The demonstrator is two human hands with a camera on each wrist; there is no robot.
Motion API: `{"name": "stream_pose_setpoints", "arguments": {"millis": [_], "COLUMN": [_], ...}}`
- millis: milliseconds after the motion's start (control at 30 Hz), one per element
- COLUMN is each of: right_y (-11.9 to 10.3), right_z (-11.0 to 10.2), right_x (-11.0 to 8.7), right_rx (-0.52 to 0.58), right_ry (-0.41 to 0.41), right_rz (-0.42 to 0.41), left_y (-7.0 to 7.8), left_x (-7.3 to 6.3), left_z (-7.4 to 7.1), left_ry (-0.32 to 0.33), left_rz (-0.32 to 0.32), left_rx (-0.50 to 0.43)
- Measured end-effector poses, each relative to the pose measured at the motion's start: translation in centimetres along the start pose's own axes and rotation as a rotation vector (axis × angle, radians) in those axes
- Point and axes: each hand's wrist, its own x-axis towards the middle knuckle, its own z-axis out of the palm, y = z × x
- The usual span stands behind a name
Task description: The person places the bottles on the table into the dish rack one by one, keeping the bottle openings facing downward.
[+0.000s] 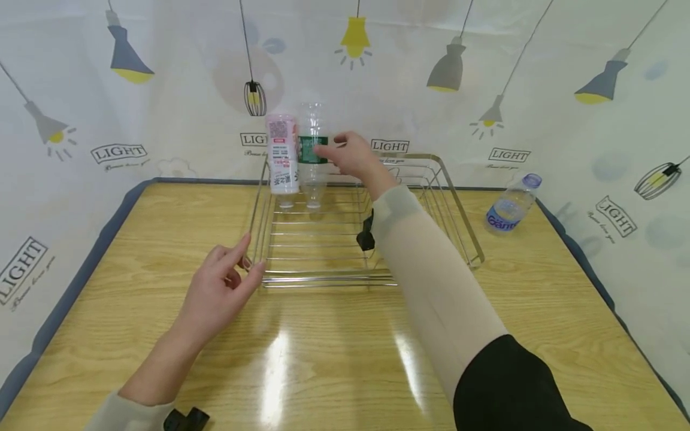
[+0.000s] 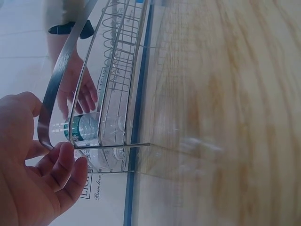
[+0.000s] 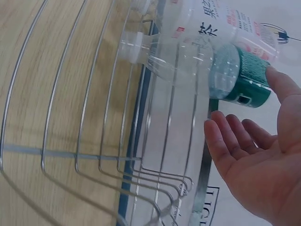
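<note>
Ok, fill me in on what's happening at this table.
A person is standing empty bottles upside down in a wire rack on a wooden table. The right hand touches the green-labelled bottle with open fingers, beside a pink-labelled bottle already in the rack. The left hand rests at the rack's near left corner. A blue-labelled bottle lies on the table to the right.

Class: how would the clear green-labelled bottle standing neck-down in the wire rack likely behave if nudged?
The green-labelled bottle looks empty, so probably light. Balanced on its narrow neck in the wire rack, it seems apt to tip. Its thin clear wall would likely flex under the right hand.
</note>
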Motion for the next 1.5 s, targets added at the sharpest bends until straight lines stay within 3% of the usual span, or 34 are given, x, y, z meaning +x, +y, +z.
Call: {"name": "stream_pose_setpoints", "arguments": {"millis": [300,700,1133,1367,1500], "right_y": [1.1,3.8,8.8,11.4,13.3], "right_z": [-3.3,-6.0,-7.0,-8.7,-10.1], "right_x": [-3.0,-10.1,-16.4,-18.7,-19.3], "right_rx": [0.069,0.161,0.165,0.169,0.173], "right_ry": [0.034,0.001,-0.014,0.046,0.093], "right_rz": [-0.116,-0.287,-0.326,-0.318,-0.309], "left_y": [0.1,0.3,0.6,0.6,0.6], "left_x": [0.0,-0.2,-0.3,-0.2,-0.2], "left_z": [0.3,0.4,0.5,0.4,0.2], "left_ry": [0.03,0.034,0.028,0.027,0.006], "left_rz": [0.037,0.007,0.0,0.012,-0.023], "left_rx": [0.01,0.018,0.044,0.056,0.073]}}
